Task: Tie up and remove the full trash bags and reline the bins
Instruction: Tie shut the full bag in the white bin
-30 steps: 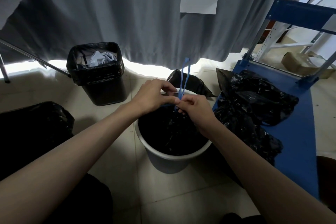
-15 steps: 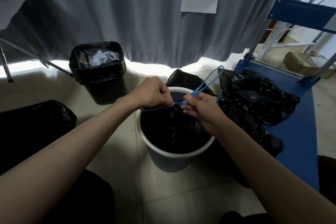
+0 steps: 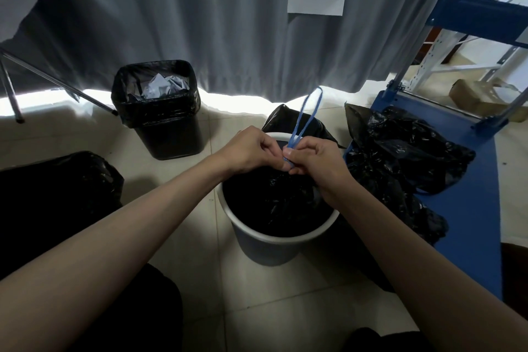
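Above the round white bin (image 3: pixel 274 240), both hands (image 3: pixel 288 156) pinch a crinkled black bag's (image 3: pixel 285 197) thin blue drawstring loop (image 3: pixel 307 114).

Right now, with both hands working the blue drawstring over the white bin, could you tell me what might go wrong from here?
1. The blue drawstring loop is only pinched between the left hand and right hand; a slip could loosen the knot.
2. The black trash bag sits deep in the round white plastic bin; lifting by the thin string might tear it.
3. Loose black bags lie close beside the bin, and the string could snag on them.
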`<state>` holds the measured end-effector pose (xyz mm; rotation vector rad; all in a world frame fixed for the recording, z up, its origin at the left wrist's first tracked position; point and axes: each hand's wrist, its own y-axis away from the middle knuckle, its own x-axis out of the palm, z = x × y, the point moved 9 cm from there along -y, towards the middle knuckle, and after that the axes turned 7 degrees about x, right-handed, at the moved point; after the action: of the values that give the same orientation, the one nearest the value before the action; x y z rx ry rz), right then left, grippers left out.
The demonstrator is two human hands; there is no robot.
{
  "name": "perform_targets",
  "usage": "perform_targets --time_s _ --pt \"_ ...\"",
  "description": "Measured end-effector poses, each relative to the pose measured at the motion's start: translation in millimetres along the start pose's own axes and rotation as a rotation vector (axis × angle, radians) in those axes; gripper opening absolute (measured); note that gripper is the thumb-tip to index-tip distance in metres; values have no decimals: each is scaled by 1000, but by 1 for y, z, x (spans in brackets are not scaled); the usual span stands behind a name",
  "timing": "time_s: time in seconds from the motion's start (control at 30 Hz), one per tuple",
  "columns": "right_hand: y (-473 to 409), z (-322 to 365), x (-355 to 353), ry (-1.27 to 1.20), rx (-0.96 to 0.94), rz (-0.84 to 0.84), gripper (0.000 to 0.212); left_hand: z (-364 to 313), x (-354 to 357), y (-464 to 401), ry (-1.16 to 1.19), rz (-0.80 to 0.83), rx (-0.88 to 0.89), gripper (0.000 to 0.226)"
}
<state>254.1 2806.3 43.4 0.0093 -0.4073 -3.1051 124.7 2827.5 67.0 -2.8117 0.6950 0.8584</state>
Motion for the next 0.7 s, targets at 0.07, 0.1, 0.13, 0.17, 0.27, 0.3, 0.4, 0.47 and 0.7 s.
perform_targets --time_s 0.07,0.1,0.13,0.17,0.27,0.3,0.4,0.47,0.7 --pt "0 1 -4 12 -10 -29 11 1 0 1 19 -13 -14 19" --pt "0 2 -4 23 -15 -37 11 0 0 1 26 -20 -13 18" --pt "0 2 -4 36 -21 -42 11 -1 0 1 29 -25 -6 16" --pt "1 3 -5 51 -26 -47 11 -2 0 0 25 -29 4 14" --pt "2 6 -6 100 -41 -66 13 -6 1 0 -28 -33 22 10" --pt "2 6 -6 107 -37 -70 14 -7 0 0 -51 -40 22 9" --pt "1 3 -3 67 17 -78 16 -9 -5 0 -106 -90 28 5" --pt "-1 -2 -1 -7 98 -68 18 -18 -8 2 -239 -167 70 5" --pt "-1 -15 3 -190 292 -9 10 -58 -1 16 -776 -360 376 12"
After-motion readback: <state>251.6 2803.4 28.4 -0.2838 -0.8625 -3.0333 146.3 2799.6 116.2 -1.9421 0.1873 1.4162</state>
